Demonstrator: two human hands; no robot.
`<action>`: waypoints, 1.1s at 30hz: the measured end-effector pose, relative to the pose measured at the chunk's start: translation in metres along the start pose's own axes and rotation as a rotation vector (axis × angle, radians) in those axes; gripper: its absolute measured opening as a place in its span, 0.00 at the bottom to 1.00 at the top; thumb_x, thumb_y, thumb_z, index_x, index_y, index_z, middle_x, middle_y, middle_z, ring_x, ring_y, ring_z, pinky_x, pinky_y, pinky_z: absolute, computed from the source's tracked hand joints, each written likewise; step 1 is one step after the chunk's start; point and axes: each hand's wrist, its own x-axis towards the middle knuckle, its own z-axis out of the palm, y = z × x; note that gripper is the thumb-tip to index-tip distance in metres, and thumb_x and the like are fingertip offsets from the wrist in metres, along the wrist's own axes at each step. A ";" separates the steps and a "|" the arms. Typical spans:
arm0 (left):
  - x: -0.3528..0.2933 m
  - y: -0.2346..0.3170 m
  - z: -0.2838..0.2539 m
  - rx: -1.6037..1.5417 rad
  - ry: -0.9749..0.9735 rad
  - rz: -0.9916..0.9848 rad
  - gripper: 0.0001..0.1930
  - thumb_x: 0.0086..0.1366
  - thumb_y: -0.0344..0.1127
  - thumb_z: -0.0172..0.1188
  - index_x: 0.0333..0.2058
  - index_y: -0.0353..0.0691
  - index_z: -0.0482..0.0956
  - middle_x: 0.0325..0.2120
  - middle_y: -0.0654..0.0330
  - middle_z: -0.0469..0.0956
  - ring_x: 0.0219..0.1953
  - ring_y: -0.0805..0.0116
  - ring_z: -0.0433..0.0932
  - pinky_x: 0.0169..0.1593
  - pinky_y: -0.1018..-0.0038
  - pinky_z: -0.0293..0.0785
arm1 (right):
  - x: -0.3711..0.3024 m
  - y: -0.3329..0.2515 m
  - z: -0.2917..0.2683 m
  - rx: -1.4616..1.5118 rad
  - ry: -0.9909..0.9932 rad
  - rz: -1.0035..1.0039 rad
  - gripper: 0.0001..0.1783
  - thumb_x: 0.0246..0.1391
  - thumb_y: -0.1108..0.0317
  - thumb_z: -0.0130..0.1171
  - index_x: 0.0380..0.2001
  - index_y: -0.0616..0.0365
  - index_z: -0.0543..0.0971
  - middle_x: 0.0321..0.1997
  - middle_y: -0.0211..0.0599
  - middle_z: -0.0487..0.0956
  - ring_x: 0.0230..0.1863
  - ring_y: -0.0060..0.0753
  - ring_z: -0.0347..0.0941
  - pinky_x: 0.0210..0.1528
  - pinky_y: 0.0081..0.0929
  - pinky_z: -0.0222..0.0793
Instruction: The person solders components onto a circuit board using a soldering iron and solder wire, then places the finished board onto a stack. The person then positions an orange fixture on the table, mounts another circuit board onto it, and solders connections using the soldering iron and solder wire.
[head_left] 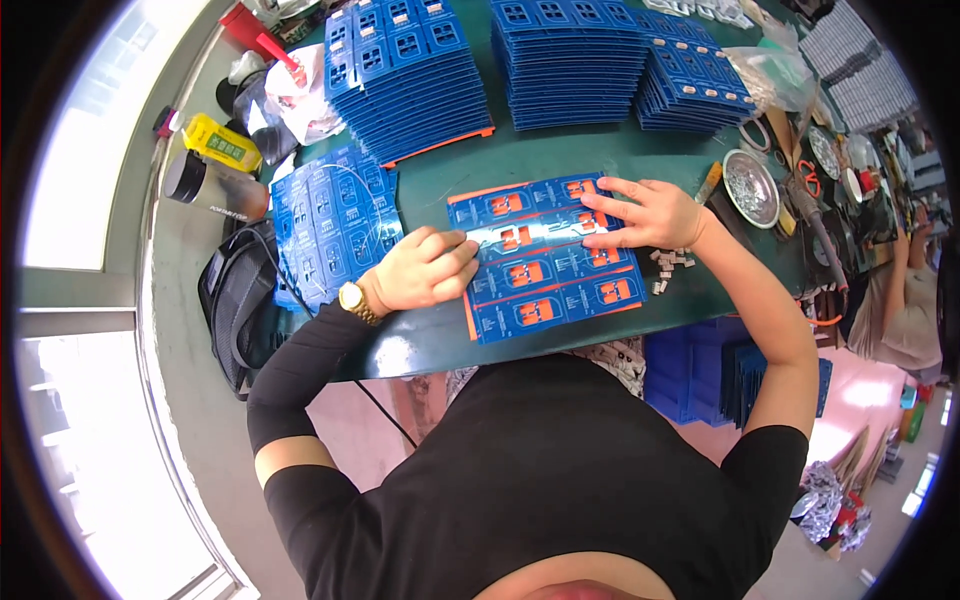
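A blue circuit board panel (555, 252) with several boards and cut-outs lies on an orange backing plate (472, 322), whose colour shows along the edges and through the openings. My left hand (426, 268), below a gold watch, is closed with curled fingers at the panel's left edge; its fingertips touch the upper left part. My right hand (655, 213) rests at the panel's right side, fingers spread and stretched over the upper right boards. What lies under its fingertips is hidden. Small white connectors (668, 266) are scattered on the table just right of the panel.
Tall stacks of blue panels (410, 95) (567, 70) (690, 85) stand along the far side. More panels (335, 220) lie left, beside a bottle (215, 185) and a black bag (235, 300). A metal bowl (731, 190) and tools stand right. Another person (898, 310) is at far right.
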 end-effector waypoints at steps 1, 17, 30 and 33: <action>0.001 -0.004 0.000 0.034 -0.015 0.004 0.16 0.50 0.30 0.61 0.40 0.37 0.75 0.44 0.53 0.76 0.43 0.57 0.77 0.39 0.67 0.75 | -0.001 0.001 0.006 0.005 0.003 -0.005 0.30 0.52 0.66 0.56 0.56 0.16 0.73 0.64 0.26 0.71 0.55 0.34 0.73 0.31 0.18 0.72; -0.001 -0.011 -0.004 0.016 -0.337 -0.038 0.22 0.59 0.31 0.54 0.53 0.34 0.73 0.53 0.52 0.73 0.56 0.57 0.73 0.51 0.69 0.76 | -0.006 0.005 0.012 0.001 -0.106 -0.024 0.29 0.51 0.64 0.57 0.57 0.21 0.72 0.64 0.31 0.70 0.55 0.37 0.72 0.33 0.20 0.74; 0.006 -0.012 0.009 -0.074 -0.290 -0.130 0.22 0.59 0.30 0.52 0.52 0.29 0.74 0.54 0.47 0.72 0.57 0.51 0.72 0.55 0.63 0.73 | -0.020 -0.001 0.014 0.160 -0.157 0.178 0.30 0.50 0.69 0.56 0.57 0.26 0.73 0.62 0.33 0.71 0.60 0.40 0.69 0.43 0.31 0.74; 0.010 -0.011 0.013 -0.095 -0.263 -0.135 0.22 0.58 0.31 0.53 0.51 0.29 0.75 0.53 0.47 0.73 0.56 0.52 0.73 0.55 0.63 0.73 | -0.026 -0.007 0.016 0.165 -0.145 0.206 0.31 0.49 0.69 0.57 0.57 0.27 0.74 0.62 0.33 0.71 0.60 0.41 0.69 0.42 0.32 0.74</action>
